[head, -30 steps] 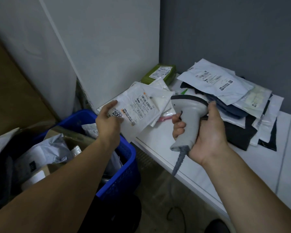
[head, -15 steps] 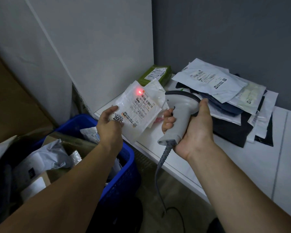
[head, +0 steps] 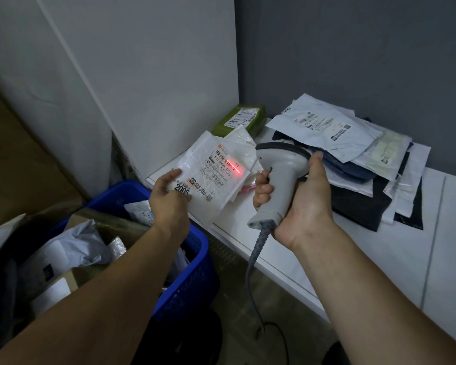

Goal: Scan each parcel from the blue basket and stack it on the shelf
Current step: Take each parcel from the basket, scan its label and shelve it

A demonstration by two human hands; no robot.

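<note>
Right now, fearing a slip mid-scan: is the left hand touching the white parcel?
Touching. The head view shows the left hand pinching the white parcel, thumb lying on its front.

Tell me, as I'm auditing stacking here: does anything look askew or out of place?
The pile of parcels on the shelf is sloppy: mailers fan out at differing angles, edges overhanging one another. A green parcel lies apart in the corner. Nothing looks torn or spilled.
</note>
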